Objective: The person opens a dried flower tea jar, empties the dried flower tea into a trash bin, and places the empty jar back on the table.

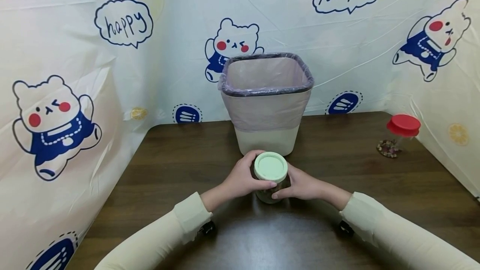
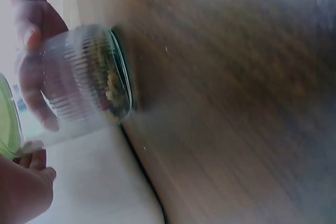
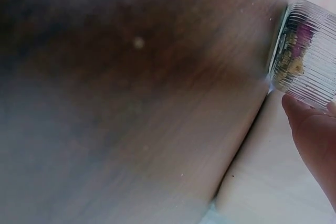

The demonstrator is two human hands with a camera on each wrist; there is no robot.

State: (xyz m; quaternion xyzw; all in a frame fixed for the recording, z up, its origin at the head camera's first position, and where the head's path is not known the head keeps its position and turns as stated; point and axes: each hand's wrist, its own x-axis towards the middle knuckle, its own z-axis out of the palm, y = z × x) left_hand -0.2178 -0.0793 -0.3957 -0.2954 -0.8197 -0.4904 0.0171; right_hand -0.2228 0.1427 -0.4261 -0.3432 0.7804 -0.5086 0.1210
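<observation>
The left hand [image 1: 241, 177] and right hand [image 1: 303, 183] grip a round, clear, green-lidded jar [image 1: 271, 174]. It hides some fingers; the bits [image 3: 295, 51] inside look fuzzy. Behind it, a cream, bag-lined bin [image 1: 267, 113] blocks part of a bear drawing [image 1: 233, 38]. A clear, red-lidded jar [image 1: 400, 137] stands far right.

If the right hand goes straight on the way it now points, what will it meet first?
The clear, ribbed, cylindrical jar with a pale green lid, which the right hand holds; beyond, perhaps the left hand.
</observation>
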